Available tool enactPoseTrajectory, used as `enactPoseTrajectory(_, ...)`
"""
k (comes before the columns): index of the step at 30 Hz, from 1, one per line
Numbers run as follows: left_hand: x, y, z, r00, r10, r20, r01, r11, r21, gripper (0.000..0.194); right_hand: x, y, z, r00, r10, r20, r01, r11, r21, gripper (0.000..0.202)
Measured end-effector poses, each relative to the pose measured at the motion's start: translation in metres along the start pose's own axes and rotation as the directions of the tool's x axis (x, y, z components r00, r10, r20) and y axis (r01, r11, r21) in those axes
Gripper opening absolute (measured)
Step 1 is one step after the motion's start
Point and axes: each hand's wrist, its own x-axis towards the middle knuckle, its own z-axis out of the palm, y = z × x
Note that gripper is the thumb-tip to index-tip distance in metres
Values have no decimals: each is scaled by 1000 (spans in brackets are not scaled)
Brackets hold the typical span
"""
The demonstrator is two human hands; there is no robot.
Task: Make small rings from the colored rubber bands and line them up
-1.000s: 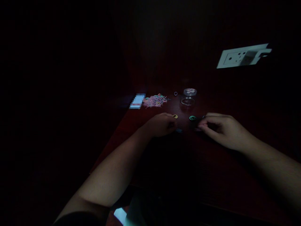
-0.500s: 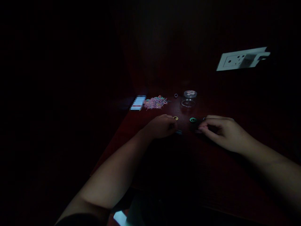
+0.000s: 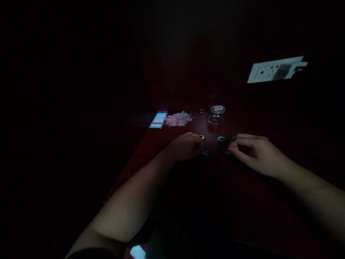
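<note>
- Clock directions are taken as seen from the head, 12 being away from the body; light is very dim.
- Left hand: fingers curled inward, back upward; whether anything is gripped cannot be told, the fingertips being shadowed.
- Small yellow rubber bands, ring-shaped, are seen at its 2 o'clock, right by the fingers; contact cannot be confirmed.
- Thin blue-grey bands are laid at its 4 o'clock, just beside, stretched roughly 9-to-3.
- Right hand: thumb and forefinger brought together in a narrow pinch, tips pointed to 9; whether a band is caught between them cannot be told.
- Dim pinkish bands are found at the pinch's 8 o'clock, partly covered by the fingertips; long axis apparently about 9-to-3. Right hand clearly nearer.
- Round green bands are placed between the hands, at the pinch's 10 o'clock, nearer the right; no clear long axis.
- Tangled multicoloured heap of rubber bands: between 11 and 12 from the left hand, well apart, on the dark red table. A glowing pixelated rectangle is noted at its 9.
- Clear round jar with a patterned top: between 11 and 12 from the green bands. A pale single loop is seen at its 10, a white wall socket at its 2.
</note>
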Motion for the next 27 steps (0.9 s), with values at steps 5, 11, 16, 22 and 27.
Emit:
enactPoseTrajectory(5,0,0,0,1000,8,-18,-8,1000,-3,10,0,-1,0,1000,6,-5,-6,1000,6,20)
enactPoseTrajectory(11,0,1,-1,1000,3,1,-3,1000,-4,10,1,-1,0,1000,4,0,-4,1000,-2,20)
enactPoseTrajectory(16,1,-1,-1,1000,-1,28,1,1000,-6,11,1,0,1,1000,12,5,-12,1000,-3,20)
enactPoseTrajectory(22,1,-2,1,999,-14,37,15,1000,-20,12,0,0,0,1000,4,5,-4,1000,-9,19)
enactPoseTrajectory(27,1,-5,2,996,-21,81,22,1000,-4,12,0,1,1,1000,-4,2,4,1000,-4,20)
